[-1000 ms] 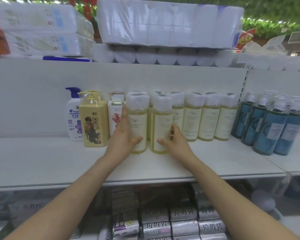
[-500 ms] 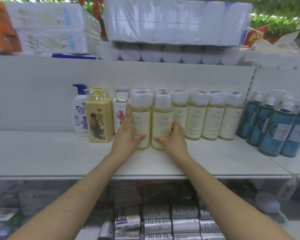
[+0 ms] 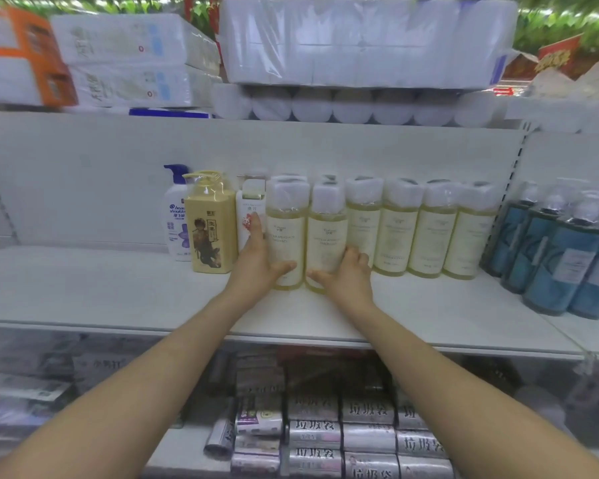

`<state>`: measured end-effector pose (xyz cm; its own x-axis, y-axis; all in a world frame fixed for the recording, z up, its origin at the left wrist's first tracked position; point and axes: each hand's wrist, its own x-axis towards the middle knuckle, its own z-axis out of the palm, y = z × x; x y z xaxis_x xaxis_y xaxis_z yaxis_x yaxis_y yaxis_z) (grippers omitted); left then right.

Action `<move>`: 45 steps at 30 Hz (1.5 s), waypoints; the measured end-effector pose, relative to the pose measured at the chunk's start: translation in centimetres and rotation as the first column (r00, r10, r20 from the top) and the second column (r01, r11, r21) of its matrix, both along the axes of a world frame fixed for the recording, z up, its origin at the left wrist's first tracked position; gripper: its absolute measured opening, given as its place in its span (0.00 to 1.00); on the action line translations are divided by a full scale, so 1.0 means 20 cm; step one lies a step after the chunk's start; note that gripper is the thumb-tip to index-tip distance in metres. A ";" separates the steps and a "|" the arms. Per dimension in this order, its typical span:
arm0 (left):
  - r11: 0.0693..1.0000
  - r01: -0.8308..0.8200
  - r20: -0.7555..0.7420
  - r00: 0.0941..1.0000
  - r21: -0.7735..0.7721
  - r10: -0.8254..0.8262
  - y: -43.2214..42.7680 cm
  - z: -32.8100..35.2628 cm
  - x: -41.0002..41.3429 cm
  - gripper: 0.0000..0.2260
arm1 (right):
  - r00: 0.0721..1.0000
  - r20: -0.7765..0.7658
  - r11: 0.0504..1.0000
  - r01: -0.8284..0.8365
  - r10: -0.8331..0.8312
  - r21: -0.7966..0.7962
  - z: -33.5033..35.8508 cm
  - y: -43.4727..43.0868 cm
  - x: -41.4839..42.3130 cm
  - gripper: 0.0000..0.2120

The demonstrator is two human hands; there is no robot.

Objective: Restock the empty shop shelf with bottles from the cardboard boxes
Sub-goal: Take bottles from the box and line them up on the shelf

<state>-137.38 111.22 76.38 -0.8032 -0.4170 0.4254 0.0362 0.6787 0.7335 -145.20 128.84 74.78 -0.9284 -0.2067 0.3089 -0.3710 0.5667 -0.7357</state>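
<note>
Now | our left hand [image 3: 256, 267] clasps the left white-capped pale-yellow plastic bottle [image 3: 287, 236], right hand [image 3: 348, 276] its twin [image 3: 325, 240] | risk: we shove unevenly, they tip against the bottles behind [image 3: 327, 178]

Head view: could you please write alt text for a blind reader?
The left hand and right hand each grip a pale yellow bottle, the left bottle and right bottle, upright side by side on a white shelf.
</note>
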 end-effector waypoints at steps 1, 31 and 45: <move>1.000 -0.022 -0.001 1.000 -0.007 0.022 0.01 0.01 0.02 0.57 | 1.000 0.002 1.000 -0.009 0.009 0.007 0.00 0.02 0.01 0.49; 0.738 0.571 0.503 0.784 -0.358 -0.363 1.62 -1.23 1.36 0.42 | 0.927 -0.032 0.696 0.303 -0.373 0.651 -1.01 1.77 1.91 0.42; 0.749 0.604 0.683 0.669 -0.271 -0.293 2.59 -1.67 1.47 0.40 | 0.918 0.217 0.765 0.126 -0.331 0.632 -1.53 2.74 2.01 0.41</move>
<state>-107.90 162.93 42.93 -0.9735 0.1753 -0.1472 0.1169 0.9336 0.3386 -104.93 183.54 44.17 -0.9945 -0.0216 -0.1026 0.0069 0.9629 -0.2696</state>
